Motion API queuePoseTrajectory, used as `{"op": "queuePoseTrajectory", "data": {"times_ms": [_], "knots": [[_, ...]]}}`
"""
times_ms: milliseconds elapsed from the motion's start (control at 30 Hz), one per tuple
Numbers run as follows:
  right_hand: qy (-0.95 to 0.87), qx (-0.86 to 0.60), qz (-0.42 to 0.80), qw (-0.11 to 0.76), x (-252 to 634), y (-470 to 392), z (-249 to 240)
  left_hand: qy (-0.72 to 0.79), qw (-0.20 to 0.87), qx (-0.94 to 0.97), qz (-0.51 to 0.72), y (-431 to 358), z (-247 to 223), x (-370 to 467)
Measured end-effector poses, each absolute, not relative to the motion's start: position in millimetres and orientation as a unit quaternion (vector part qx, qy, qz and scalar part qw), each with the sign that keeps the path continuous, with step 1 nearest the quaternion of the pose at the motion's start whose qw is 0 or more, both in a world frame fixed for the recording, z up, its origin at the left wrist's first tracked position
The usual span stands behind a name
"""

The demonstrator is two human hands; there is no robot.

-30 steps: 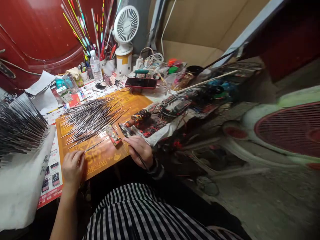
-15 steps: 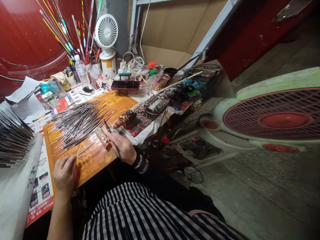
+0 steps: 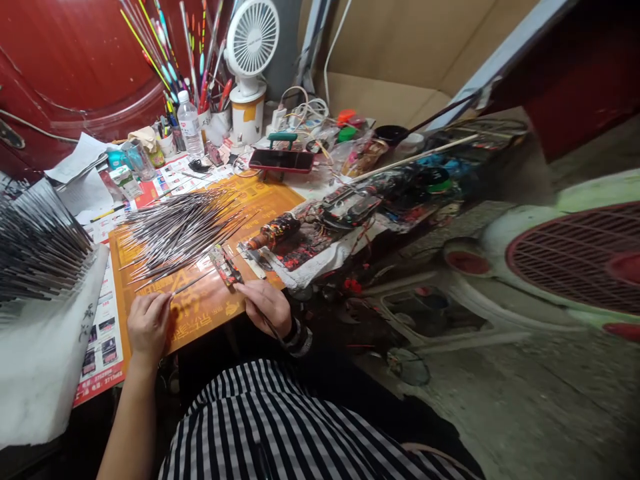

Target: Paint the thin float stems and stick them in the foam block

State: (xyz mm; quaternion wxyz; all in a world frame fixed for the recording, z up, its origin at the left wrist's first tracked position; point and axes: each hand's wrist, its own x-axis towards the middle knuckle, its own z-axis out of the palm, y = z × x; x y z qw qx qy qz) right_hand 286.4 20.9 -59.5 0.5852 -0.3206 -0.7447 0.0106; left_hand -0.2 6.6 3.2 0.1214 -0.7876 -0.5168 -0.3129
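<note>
My left hand (image 3: 150,323) pinches the end of a thin float stick (image 3: 190,287) at the front of the orange board (image 3: 277,197). The stick points right, its far end near a small paint-stained block (image 3: 225,265). Just below that block, my right hand (image 3: 267,307) has its fingers closed around a slim dark tool (image 3: 271,327), whose kind I cannot make out. Its front end lies near the block's lower edge. Behind both hands, a heap of thin dark float sticks (image 3: 185,230) covers the board's left half.
A white foam block (image 3: 40,393) with many upright sticks stands at left. A phone (image 3: 281,161) on a stand, a water bottle (image 3: 191,127) and a small white fan (image 3: 254,40) are at the back. Paint-smeared tools (image 3: 280,230) line the right edge.
The view has shifted, so the table sits further right. My right hand has drawn down and back from the block, and its dark tool no longer points up beyond it. My left hand still holds the stick.
</note>
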Motion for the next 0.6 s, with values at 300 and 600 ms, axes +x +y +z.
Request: {"op": "queuePoseTrajectory", "data": {"times_ms": [300, 600], "knots": [[-0.769, -0.302, 0.026, 0.563, 275, 6, -75, -0.535, 0.102, -0.775, -0.319, 5, 2, 1], [-0.774, -0.314, 0.011, 0.550, 273, 5, -73, -0.529, 0.108, -0.777, -0.322, 3, 4, 2]]}}
